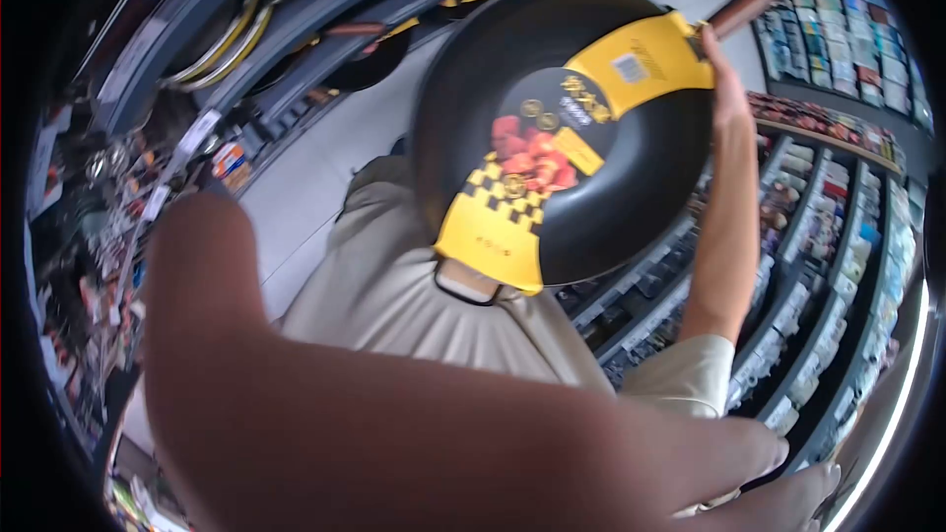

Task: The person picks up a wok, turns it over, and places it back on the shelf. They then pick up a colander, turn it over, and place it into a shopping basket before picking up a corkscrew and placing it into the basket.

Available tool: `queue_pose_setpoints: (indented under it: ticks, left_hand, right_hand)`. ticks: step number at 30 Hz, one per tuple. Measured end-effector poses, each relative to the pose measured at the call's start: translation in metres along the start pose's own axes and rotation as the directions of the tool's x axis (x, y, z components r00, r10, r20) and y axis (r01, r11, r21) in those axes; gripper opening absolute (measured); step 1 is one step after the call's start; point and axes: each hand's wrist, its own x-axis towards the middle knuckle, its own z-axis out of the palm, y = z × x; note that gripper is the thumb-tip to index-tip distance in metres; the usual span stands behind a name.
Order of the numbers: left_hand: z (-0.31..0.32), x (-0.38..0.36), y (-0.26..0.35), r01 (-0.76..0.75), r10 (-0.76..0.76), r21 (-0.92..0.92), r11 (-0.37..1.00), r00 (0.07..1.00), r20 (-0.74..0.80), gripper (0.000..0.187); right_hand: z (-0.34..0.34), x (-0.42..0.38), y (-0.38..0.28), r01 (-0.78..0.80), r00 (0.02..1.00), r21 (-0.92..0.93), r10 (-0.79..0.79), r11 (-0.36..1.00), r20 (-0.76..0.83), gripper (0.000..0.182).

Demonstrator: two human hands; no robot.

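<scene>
A large black wok faces the camera, tilted, with its brown handle pointing to the upper right. A yellow-and-black cardboard label with a food picture runs across it. My right hand grips the wok where the handle meets the rim; its fingers are mostly hidden behind. Very near the camera, blurred and large, my left hand spans the bottom of the view. Its thumb points up at the left and its fingers stretch to the right, holding nothing visible.
Shelves with more pans stand at the upper left, with hanging utensils lower down. Sloping racks of small packaged goods fill the right side. Pale floor shows between the left shelves and my beige shirt.
</scene>
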Motion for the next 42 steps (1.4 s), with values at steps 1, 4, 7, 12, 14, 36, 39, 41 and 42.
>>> queue_pose_setpoints:
  ticks: [1,4,7,12,14,36,39,41,42]
  left_hand:
    - [0.003,0.002,-0.003,-0.029,0.025,-0.083,0.996,0.998,-0.052,0.034]
    - [0.017,0.006,-0.01,-0.168,0.119,-0.307,0.937,0.978,-0.173,0.036]
    - [0.024,0.014,-0.014,-0.363,0.236,-0.491,0.792,0.924,-0.301,0.038]
    - [0.024,0.023,-0.014,-0.525,0.336,-0.576,0.626,0.849,-0.407,0.043]
    - [0.025,0.025,-0.014,-0.561,0.359,-0.601,0.57,0.827,-0.432,0.045]
    - [0.041,0.05,-0.037,-0.701,0.531,-0.455,0.548,0.713,-0.458,0.046]
    - [0.045,0.054,-0.037,-0.733,0.542,-0.35,0.584,0.672,-0.504,0.039]
    - [0.036,0.052,-0.038,-0.704,0.561,-0.288,0.649,0.699,-0.444,0.04]
    - [0.034,0.052,-0.038,-0.702,0.571,-0.263,0.662,0.7,-0.429,0.041]
  right_hand:
    - [-0.009,0.011,0.004,0.024,0.995,0.067,-0.03,0.997,0.092,0.043]
    - [-0.029,0.027,0.012,0.15,0.965,0.085,-0.165,0.985,0.206,0.038]
    - [-0.024,0.024,0.012,0.114,0.981,0.054,-0.121,0.992,0.153,0.039]
    - [-0.028,0.031,0.011,0.14,0.967,0.057,-0.149,0.988,0.208,0.038]
    - [-0.028,0.033,0.015,0.156,0.972,0.059,-0.164,0.986,0.166,0.037]
    - [-0.026,0.035,0.016,0.186,0.973,0.029,-0.188,0.982,0.13,0.034]
    - [-0.026,0.034,0.017,0.172,0.975,0.031,-0.175,0.985,0.135,0.034]
    - [-0.028,0.034,0.015,0.171,0.973,0.027,-0.173,0.985,0.15,0.035]
    - [-0.027,0.032,0.016,0.169,0.973,0.027,-0.171,0.985,0.156,0.035]
